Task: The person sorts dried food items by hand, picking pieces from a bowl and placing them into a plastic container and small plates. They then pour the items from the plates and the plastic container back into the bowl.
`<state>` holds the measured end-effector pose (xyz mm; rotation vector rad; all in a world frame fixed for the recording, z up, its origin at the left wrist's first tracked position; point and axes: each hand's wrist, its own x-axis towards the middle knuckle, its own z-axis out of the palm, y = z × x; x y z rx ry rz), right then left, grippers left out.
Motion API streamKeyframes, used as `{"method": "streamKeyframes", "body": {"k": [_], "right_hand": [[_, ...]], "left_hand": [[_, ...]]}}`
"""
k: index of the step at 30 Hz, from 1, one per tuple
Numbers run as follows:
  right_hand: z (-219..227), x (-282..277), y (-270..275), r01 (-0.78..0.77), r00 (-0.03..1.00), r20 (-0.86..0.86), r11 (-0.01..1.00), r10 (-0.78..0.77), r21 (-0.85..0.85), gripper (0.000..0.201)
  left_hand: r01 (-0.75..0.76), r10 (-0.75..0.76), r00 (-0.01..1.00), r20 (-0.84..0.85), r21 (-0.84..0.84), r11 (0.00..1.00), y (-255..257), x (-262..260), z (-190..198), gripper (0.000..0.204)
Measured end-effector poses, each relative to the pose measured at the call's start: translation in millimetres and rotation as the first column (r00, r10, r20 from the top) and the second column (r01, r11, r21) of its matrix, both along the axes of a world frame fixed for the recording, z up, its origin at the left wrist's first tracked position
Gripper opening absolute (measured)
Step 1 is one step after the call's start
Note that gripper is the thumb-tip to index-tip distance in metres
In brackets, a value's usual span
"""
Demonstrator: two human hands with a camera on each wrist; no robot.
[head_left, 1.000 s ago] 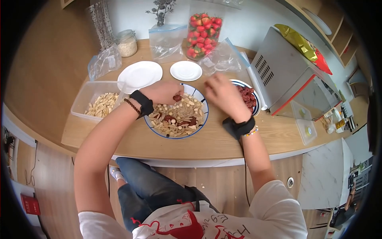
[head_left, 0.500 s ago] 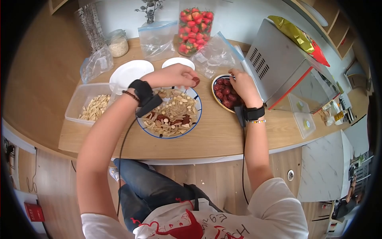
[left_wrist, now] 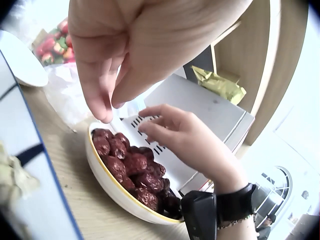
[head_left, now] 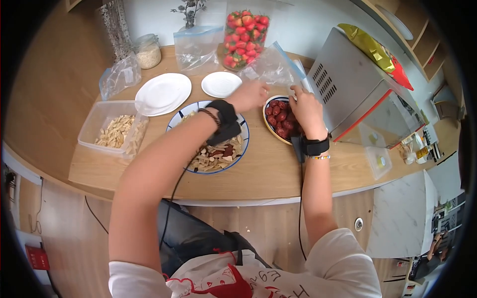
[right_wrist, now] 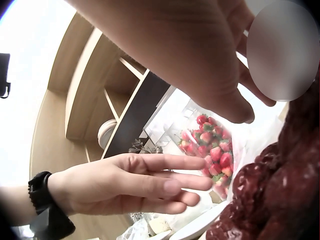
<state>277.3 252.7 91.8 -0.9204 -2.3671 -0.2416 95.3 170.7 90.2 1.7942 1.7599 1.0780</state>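
My left hand [head_left: 251, 94] reaches across the large blue-rimmed bowl [head_left: 245, 135] toward the bowl of dark red dates [head_left: 280, 119]. In the right wrist view its fingers are extended, with nothing between them. My right hand [head_left: 305, 110] is at the far right rim of the date bowl [left_wrist: 102, 185]. Its fingers are bent loosely and hold nothing in the left wrist view. Pale dried slices, small white balls and a few red pieces [head_left: 228, 150] fill the large bowl, part of which my left wrist and its black band hide.
A clear plastic tub [head_left: 92, 130] of pale slices stands at the left. Behind are white plates [head_left: 164, 94], a small plate [head_left: 221, 84], zip bags [head_left: 198, 49], a glass jar [head_left: 148, 52] and a bag of strawberries [head_left: 246, 39]. A grey appliance [head_left: 343, 74] borders the right side.
My left hand has moved right from the mixed bowl to the date bowl; the date it pinched earlier no longer shows in its fingers. My right hand moved right, over the date bowl's far side.
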Motion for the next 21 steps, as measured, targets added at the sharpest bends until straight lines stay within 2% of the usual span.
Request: {"method": "streamKeyframes", "body": {"k": [1,4,7,11,12,14,15,18,21], "right_hand": [[0,-1,-2,-0.009,1.000,0.005,1.000,0.009,0.014,0.022],[0,-5,-7,-0.063,0.998,-0.010,0.998,0.063,0.026,0.022],[6,-10,-19,-0.153,0.987,-0.045,0.988,0.152,-0.016,0.021],[14,-19,-35,-0.445,0.888,-0.132,0.896,0.441,-0.001,0.017],[16,-22,-39,-0.477,0.871,-0.132,0.879,0.474,0.005,0.016],[17,-24,-42,-0.532,0.839,-0.123,0.847,0.530,0.017,0.015],[16,-24,-43,-0.541,0.833,-0.118,0.841,0.540,0.025,0.014],[16,-26,-43,-0.571,0.813,-0.097,0.819,0.574,0.065,0.014],[16,-26,-48,-0.601,0.790,-0.074,0.793,0.608,0.103,0.015]], "left_hand": [[0.029,-0.023,0.988,0.154,-0.037,0.999,-9,-10,4,0.031],[-0.031,0.049,0.969,0.243,-0.079,0.996,-37,-44,12,0.027],[-0.068,0.108,0.981,0.159,-0.242,0.968,-78,-73,31,0.024],[-0.214,0.145,0.966,-0.214,-0.345,0.914,-119,-84,47,0.021],[-0.245,0.099,0.926,-0.365,-0.380,0.892,-123,-86,45,0.022],[-0.309,-0.030,0.785,-0.619,-0.433,0.847,-128,-85,35,0.023],[-0.275,-0.092,0.819,-0.566,-0.528,0.803,-132,-87,33,0.029],[-0.158,-0.104,0.865,-0.490,-0.464,0.872,-137,-88,19,0.031],[-0.154,-0.102,0.844,-0.527,-0.421,0.894,-137,-85,10,0.032]]}}
